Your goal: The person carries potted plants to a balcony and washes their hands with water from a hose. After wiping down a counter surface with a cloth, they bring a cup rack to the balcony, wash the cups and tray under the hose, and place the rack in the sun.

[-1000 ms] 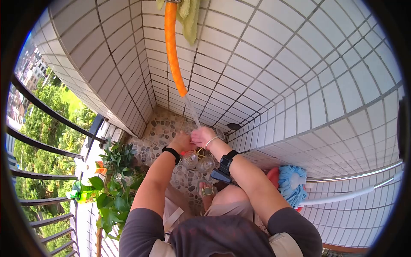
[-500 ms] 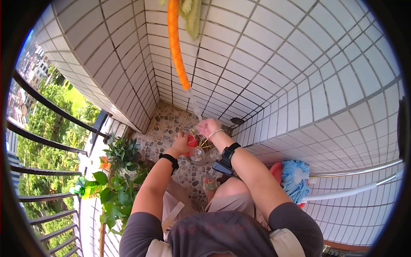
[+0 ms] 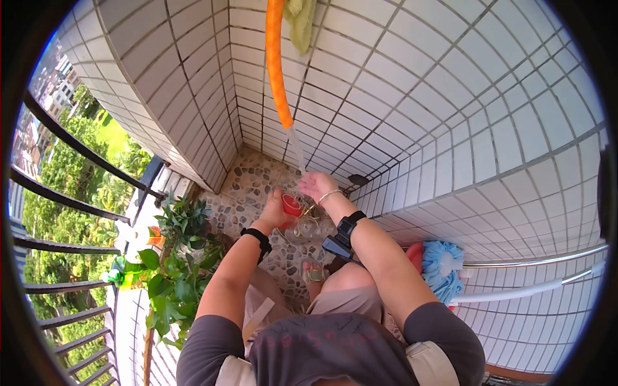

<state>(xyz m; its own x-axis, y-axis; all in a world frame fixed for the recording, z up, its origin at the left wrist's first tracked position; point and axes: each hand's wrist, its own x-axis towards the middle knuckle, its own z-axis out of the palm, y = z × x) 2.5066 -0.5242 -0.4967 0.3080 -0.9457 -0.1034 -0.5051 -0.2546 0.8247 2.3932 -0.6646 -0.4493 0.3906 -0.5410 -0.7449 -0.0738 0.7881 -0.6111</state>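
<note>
My left hand (image 3: 275,209) is closed around a small red cup (image 3: 291,205), whose round mouth faces up and toward the right. Water (image 3: 297,149) runs from the orange hose (image 3: 275,71) onto my right hand (image 3: 315,185). That hand is open beside the cup, its fingers apart and apparently holding nothing. Below both hands, clear glass-like items (image 3: 310,228) and a gold-coloured wire frame sit on the pebbled floor (image 3: 254,177). My wrists and the splash partly hide their exact shapes.
White tiled walls (image 3: 412,90) enclose the corner, with a green cloth (image 3: 299,26) hanging near the hose. Potted plants (image 3: 177,283) and a black railing (image 3: 71,241) line the left. A blue mop head (image 3: 442,270) stands at the right, near a dark drain (image 3: 358,180).
The red cup has tilted, so its mouth shows more. My right hand's fingers have spread under the water. The whole view has shifted slightly.
</note>
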